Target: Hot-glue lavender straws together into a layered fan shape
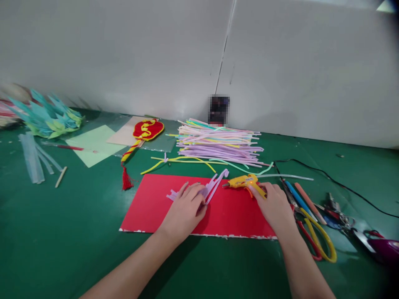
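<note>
My left hand [186, 207] is closed over a bent piece made of lilac pipe cleaners [215, 187], pressing it to the red board [149, 207]. Its palm side and part of the lilac piece are hidden under the fingers. In my right hand [276, 205] is a yellow hot glue gun [243, 181], gripped by its handle. The gun's nozzle points left, toward the lilac piece, with a gap between them. Beneath both hands lies the board, its near edge chipped white.
Behind the board lies a pile of pastel pipe cleaners [218, 143]. Scissors [321, 241], pliers [289, 193] and a black cord [330, 178] are on the right. At the left are a red-and-yellow fan [148, 129], green paper [96, 145], glue sticks [31, 160] and a teal ornament [50, 116].
</note>
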A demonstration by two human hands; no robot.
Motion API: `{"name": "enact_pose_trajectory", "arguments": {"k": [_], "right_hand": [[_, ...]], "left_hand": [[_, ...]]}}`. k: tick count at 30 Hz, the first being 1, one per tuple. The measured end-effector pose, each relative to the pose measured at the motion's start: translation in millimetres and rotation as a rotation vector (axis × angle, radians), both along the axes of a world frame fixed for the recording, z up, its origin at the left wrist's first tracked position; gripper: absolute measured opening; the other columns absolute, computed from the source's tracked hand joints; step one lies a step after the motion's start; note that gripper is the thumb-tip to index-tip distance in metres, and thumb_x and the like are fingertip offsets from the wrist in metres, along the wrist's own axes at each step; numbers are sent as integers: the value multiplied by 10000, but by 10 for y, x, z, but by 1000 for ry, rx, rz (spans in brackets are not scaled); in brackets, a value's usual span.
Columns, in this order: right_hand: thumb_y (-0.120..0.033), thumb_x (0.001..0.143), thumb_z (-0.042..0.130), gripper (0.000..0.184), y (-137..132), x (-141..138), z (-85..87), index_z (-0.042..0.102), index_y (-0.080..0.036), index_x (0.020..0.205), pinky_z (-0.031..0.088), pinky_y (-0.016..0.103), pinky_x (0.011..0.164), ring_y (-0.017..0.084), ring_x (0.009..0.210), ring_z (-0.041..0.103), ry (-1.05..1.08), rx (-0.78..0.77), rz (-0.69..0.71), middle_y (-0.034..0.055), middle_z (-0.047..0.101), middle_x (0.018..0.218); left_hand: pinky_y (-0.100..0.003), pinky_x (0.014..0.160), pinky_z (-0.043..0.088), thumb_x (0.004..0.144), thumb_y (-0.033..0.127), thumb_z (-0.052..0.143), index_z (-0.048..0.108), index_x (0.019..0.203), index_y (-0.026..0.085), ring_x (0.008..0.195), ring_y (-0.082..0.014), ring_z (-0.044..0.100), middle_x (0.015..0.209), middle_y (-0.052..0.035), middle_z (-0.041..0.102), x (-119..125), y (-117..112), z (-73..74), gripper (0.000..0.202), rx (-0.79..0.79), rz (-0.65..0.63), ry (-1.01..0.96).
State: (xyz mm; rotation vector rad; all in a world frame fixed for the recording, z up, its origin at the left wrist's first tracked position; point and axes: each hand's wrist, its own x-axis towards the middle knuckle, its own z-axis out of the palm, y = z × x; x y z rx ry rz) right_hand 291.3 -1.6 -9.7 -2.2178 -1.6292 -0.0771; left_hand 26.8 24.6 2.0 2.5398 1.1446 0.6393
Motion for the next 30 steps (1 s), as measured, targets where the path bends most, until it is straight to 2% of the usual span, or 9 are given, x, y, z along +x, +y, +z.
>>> {"name": "enact_pose_trajectory", "arguments": {"k": [4,10,16,18,20,22,25,27,30], "right_hand": [[-584,896,236,521,1,-11,-8,545,-165,889,415,372,718,264,803,526,-63,-11,26,130,587,881],[-607,892,191,563,3,-66,36,528,-158,922,400,382,703,284,839,550,-36,96,-74,140,599,881],[-658,853,278,563,-36,-147,304,512,-163,988,413,381,674,297,827,577,122,227,-169,160,625,913],[-651,850,308,537,-45,-215,414,502,-173,999,413,360,650,285,809,588,164,269,-157,155,635,920],[-620,865,320,491,-35,-298,491,490,-184,1010,406,331,618,267,785,598,194,294,-120,138,639,899],[-582,886,303,450,-5,-377,515,479,-190,1018,386,306,565,255,742,602,220,274,-113,125,639,869],[-558,896,289,433,45,-444,453,471,-186,1025,361,296,525,254,687,600,239,222,-124,123,640,844],[-556,896,292,433,59,-447,387,471,-185,1029,360,294,524,254,682,603,245,209,-121,126,644,854],[-563,892,293,444,50,-413,318,477,-183,1028,366,292,524,252,682,606,249,208,-116,133,649,870]], "left_hand": [[-481,1058,342,806,92,530,538,764,186,1152,-230,522,1174,-68,592,-13,10,0,104,6,-19,0],[-489,1067,322,830,123,535,547,765,190,1160,-222,519,1179,-51,599,-21,22,-7,94,-7,-68,9],[-472,1076,304,812,188,587,545,790,197,1159,-218,516,1180,-51,599,-35,3,90,48,-46,-77,13],[-473,1079,299,802,227,610,549,836,200,1183,-225,499,1224,-62,575,-41,-8,135,75,-64,-83,19],[-484,1086,286,778,267,648,556,926,202,1235,-242,455,1285,-79,536,-59,-17,178,186,-92,-81,43],[-531,1093,243,716,334,711,533,1084,202,1314,-282,358,1381,-110,452,-93,-22,212,430,-132,-76,94],[-612,1081,177,611,411,775,402,1305,205,1387,-336,182,1494,-148,271,-168,-28,242,814,-223,-103,186],[-627,1076,164,577,420,790,326,1372,222,1398,-345,122,1517,-148,209,-214,-31,248,942,-279,-134,220],[-618,1080,160,548,426,805,238,1423,251,1397,-349,114,1517,-147,210,-256,-35,234,1058,-312,-149,220]]}}
